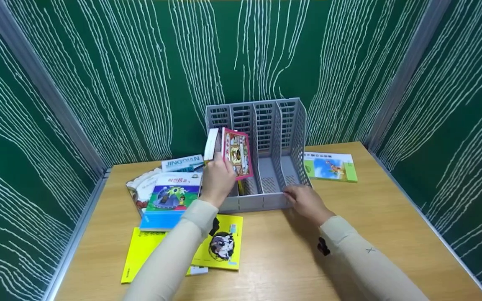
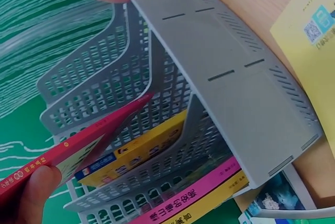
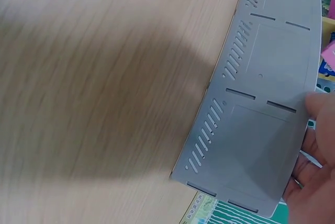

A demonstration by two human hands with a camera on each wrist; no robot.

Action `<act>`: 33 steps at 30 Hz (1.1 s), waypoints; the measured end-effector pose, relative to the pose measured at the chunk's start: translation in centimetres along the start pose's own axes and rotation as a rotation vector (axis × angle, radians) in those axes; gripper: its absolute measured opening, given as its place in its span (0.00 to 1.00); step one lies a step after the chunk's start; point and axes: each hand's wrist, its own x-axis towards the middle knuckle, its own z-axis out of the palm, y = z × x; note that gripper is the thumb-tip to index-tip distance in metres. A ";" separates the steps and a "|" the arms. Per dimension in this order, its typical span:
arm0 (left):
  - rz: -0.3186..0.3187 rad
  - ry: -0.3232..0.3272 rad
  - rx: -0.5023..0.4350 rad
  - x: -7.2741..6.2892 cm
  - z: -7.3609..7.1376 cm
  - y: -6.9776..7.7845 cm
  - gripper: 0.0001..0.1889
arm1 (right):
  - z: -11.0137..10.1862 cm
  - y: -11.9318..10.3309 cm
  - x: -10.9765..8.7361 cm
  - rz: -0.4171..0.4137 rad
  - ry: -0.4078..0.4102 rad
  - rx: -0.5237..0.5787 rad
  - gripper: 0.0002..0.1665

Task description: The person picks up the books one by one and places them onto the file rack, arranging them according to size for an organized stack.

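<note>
So — the red book (image 1: 238,155) juts from the pinching left hand (image 1: 218,179).

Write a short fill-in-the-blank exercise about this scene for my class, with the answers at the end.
1. The left grip holds a book whose spine is ____.
2. The grey rack has ____ compartments side by side.
3. In the head view, the right grip holds the rack's front edge near its ____ end.
4. The cover with a round dark picture is ____.

Missing words: red; four; right; yellow.
</note>
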 end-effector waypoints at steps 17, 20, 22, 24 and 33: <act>0.010 -0.207 0.255 -0.1 2.4 0.4 0.11 | 0.2 0.4 0.2 -0.029 0.014 -0.014 0.12; -0.030 -0.287 0.290 -0.1 2.8 0.6 0.11 | 0.3 0.4 0.2 -0.031 0.023 -0.017 0.12; -0.045 -0.319 0.309 -0.1 3.1 0.7 0.12 | 0.3 0.3 0.2 -0.036 0.031 -0.023 0.11; -0.054 -0.337 0.322 -0.2 3.4 0.8 0.13 | 0.4 0.3 0.2 -0.038 0.038 -0.026 0.11; -0.053 -0.344 0.354 -0.1 4.0 0.7 0.13 | 0.1 0.3 0.3 0.001 0.005 -0.003 0.12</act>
